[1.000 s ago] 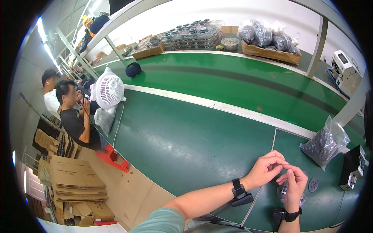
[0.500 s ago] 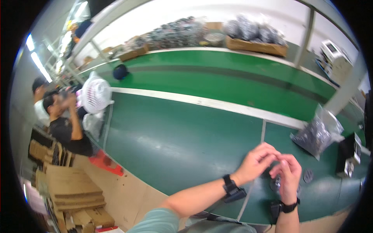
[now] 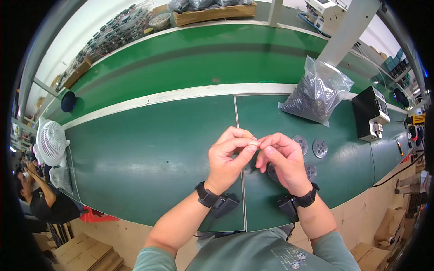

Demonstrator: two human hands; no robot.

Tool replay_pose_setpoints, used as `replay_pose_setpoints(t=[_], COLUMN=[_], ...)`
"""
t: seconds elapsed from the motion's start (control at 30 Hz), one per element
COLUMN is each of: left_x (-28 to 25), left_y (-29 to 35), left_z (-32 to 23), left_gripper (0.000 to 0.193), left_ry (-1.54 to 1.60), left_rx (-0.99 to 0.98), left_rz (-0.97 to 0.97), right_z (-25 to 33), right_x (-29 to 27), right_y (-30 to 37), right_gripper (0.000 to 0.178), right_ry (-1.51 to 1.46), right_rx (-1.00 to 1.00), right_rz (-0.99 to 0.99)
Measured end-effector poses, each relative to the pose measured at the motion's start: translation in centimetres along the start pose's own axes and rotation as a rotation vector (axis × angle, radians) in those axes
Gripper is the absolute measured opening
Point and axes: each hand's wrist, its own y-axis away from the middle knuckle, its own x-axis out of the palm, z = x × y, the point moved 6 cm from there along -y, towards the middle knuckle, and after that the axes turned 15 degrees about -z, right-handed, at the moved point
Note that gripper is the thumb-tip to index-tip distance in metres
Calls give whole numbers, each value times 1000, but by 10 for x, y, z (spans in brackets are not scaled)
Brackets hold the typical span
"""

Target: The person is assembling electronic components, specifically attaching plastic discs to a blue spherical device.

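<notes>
My left hand and my right hand meet fingertip to fingertip above the green table. Both are closed in a pinch. A thin, tiny tip shows by the left fingers, but what they hold is too small to name. The right thumb and fingers press close to the same spot. Dark grey round discs with holes lie beside and behind my right hand: a far one, another, a nearer one and one partly hidden by the fingers.
A clear plastic bag of dark small parts and a black machine stand at the right. Beyond a white rail runs a green conveyor. A white fan stands at the left, near a seated person.
The view has swung to the right, showing more discs and the black machine fully. My hands stay together, with the fingertips still meeting.
</notes>
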Motion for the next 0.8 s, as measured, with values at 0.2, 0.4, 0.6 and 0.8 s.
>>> replay_pose_setpoints(t=[0.2, 0.4, 0.6, 0.8], left_x=[-1, 3, 12, 12], left_y=[1, 4, 11, 13], left_z=[-1, 10, 14, 10], left_gripper=[13, 17, 25, 31], left_ry=[-1, 324, 798, 707], left_rx=[20, -244, -555, -527], left_rz=[0, 72, 167, 157], right_z=[0, 5, 1, 0], right_x=[-1, 0, 2, 2], right_y=[0, 1, 0, 1], right_gripper=[12, 12, 19, 18], right_ry=[17, 18, -139, -172], right_rx=[-33, -74, -13, 6], right_rz=[19, 67, 100, 122])
